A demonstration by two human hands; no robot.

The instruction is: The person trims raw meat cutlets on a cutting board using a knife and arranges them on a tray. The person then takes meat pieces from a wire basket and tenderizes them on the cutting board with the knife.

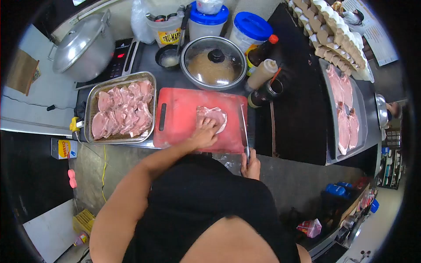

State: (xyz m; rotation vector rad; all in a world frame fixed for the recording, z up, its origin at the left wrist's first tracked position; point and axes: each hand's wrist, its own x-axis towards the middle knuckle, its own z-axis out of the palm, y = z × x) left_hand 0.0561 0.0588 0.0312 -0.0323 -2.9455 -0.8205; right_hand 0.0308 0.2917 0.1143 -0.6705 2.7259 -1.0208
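My left hand (206, 132) lies flat on a raw pork chop (218, 115), fingers stretched over the meat. The chop rests on a red cutting board (179, 107), right of its middle. My right hand (251, 166) is closed round the handle of a knife (244, 127). Its long blade points away from me along the board's right edge, apart from the chop. Left of the board, a rectangular metal tray (154, 94) with a mesh basket holds several raw pork chops (123, 109).
Behind the board stand a glass-lidded pan (214, 63), a small black pan (168, 58) and sauce bottles (263, 73). A large pot (83, 44) sits on an induction cooker (125, 55). At right are another meat tray (360, 109) and stacked egg trays (337, 35).
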